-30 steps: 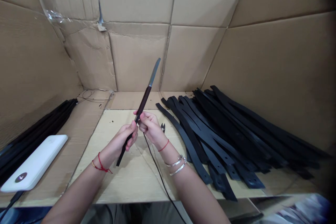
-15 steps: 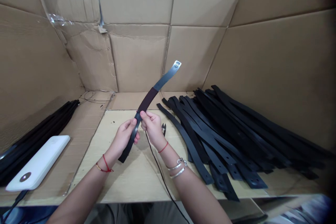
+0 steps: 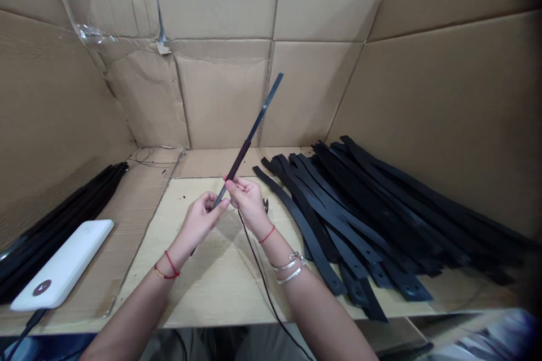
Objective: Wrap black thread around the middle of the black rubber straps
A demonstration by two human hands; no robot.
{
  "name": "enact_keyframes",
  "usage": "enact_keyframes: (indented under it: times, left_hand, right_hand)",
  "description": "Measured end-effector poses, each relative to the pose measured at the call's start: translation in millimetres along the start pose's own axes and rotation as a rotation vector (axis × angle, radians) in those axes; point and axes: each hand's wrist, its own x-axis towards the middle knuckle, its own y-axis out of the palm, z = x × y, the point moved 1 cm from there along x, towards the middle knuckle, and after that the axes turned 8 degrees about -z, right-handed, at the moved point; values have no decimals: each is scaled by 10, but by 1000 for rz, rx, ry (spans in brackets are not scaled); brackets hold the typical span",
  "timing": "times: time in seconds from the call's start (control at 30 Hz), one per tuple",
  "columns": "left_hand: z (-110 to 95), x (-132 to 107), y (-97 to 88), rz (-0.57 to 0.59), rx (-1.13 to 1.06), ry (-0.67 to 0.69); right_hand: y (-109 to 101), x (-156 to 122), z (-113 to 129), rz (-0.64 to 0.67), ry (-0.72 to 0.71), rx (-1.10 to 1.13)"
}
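the front edge of the pale board (image 3: 203,316) runs just below both forearms, and the silver bangles (image 3: 288,268) on the right wrist sit close to the nearest strap ends. a thin black cable (image 3: 263,285) lies on the board under the right forearm; a wrist dragged across it could snag it. the left hand (image 3: 199,220) and right hand (image 3: 248,200) meet above the middle of the board, fingers closed and pinching a long black strap (image 3: 262,107) seen edge-on, its dark brown band (image 3: 239,159) just above the right hand. it is tilted up and away, its tip in the air over the board's far part. if the pinch slips, the strap could spring or drop onto the small black-handled snips (image 3: 266,206) just past the right hand. a wide swing to the right could hit the loose pile of black straps (image 3: 359,220), whose ends crowd the board's front edge and could be knocked off. the open room lies left of the hands, before the white power bank (image 3: 63,265) and black strap bundle (image 3: 71,203). the cardboard back wall (image 3: 224,96) stands well beyond the strap's tip.
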Motion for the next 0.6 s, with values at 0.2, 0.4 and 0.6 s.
enact_keyframes:
  times: [0.2,0.4,0.6]
  left_hand:
    - [-16,-102,84,41,-147,-50]
    - [-31,-108,113,225,-366,-261]
    - [19,-27,43,-61,14,-25]
  right_hand:
    - [-18,17,-12,132,24,-13]
    - [-28,17,-3,75,2,-15]
    - [-20,25,-35,-64,-100,-109]
